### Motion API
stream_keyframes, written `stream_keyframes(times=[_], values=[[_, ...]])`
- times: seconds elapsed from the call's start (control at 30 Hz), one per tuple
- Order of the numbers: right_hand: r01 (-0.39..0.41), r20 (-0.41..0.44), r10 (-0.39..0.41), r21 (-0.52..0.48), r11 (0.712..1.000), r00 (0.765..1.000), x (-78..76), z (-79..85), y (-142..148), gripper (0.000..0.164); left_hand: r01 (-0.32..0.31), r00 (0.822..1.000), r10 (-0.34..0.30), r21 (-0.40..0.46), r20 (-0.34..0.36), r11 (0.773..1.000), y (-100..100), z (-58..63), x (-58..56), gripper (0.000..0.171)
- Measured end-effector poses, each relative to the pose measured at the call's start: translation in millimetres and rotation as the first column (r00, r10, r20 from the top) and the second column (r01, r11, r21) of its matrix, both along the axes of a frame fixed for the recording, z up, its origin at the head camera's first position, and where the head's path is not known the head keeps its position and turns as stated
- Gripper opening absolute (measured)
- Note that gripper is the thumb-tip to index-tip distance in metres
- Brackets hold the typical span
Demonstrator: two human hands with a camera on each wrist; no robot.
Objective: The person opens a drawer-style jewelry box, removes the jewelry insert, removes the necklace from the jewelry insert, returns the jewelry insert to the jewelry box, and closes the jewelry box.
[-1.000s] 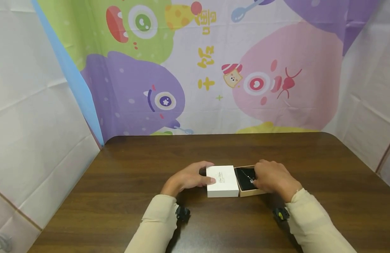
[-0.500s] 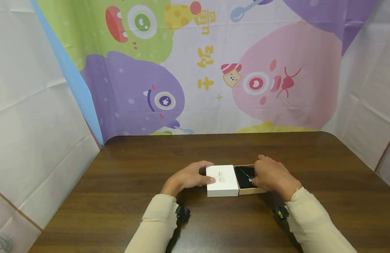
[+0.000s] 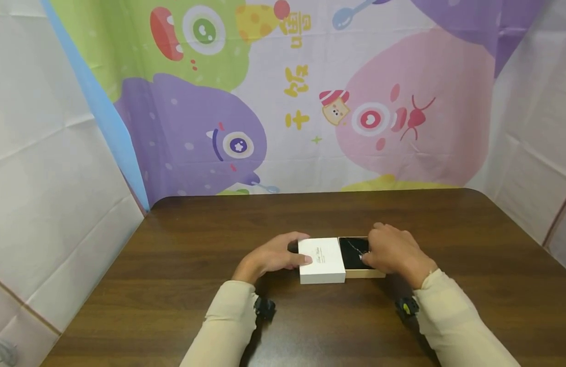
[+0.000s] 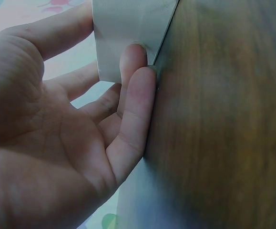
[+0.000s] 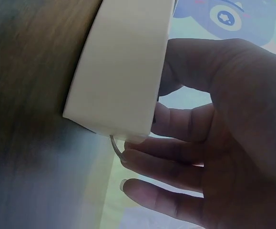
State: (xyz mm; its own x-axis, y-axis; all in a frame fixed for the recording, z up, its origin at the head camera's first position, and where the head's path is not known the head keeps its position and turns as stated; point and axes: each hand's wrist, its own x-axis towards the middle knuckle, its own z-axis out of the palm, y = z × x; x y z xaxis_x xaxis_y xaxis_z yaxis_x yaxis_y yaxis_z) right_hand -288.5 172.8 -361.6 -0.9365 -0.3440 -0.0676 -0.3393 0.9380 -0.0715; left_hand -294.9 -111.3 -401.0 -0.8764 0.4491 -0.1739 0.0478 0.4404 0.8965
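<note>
Brown table (image 3: 333, 326) below, your left hand (image 3: 275, 255) is gripping a white cover (image 3: 328, 260), your right hand (image 3: 395, 251) seemingly pinching its drawer (image 3: 364, 274).

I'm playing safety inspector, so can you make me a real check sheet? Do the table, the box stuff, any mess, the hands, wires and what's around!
Surface: brown wood-grain table.
Job's things: white cover with printed writing; tray meeting its right edge, any overlap hidden; black lining with a silvery chain on it.
Clutter: nothing seen.
Hands: left hand grips the cover, thumb on top; right hand holds the tray's right end; black device on each wrist.
Cables: nothing seen; a thin strip at the tray's end is unclear.
Surroundings: cartoon-printed cloth behind, pale coverings at both sides.
</note>
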Motion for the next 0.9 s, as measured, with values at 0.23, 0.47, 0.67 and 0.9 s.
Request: stream_keyframes(times=[0.23, 0.47, 0.67, 0.9], values=[[0.001, -0.039, -0.002, -0.017, 1.0, 0.999, -2.7, 2.4, 3.8, 0.03, 0.0, 1.0, 0.0, -0.004, -0.003, 1.0, -0.4, 1.7, 0.0, 0.064], [0.002, -0.09, -0.007, -0.06, 0.998, 0.996, -1.5, 4.1, 6.5, 0.03, 0.004, 1.0, -0.004, -0.006, -0.004, 1.0, -0.4, 1.1, -0.1, 0.065], [0.0, -0.136, -0.012, -0.094, 0.996, 0.991, -2.8, 4.9, 5.8, 0.023, 0.0, 1.0, 0.0, -0.007, -0.005, 1.0, -0.5, 0.7, -0.6, 0.064], [-0.006, -0.16, -0.015, -0.128, 0.992, 0.987, -2.5, 6.3, 5.6, 0.019, 0.003, 1.0, -0.003, -0.006, -0.008, 1.0, 0.3, 0.2, -1.0, 0.064]])
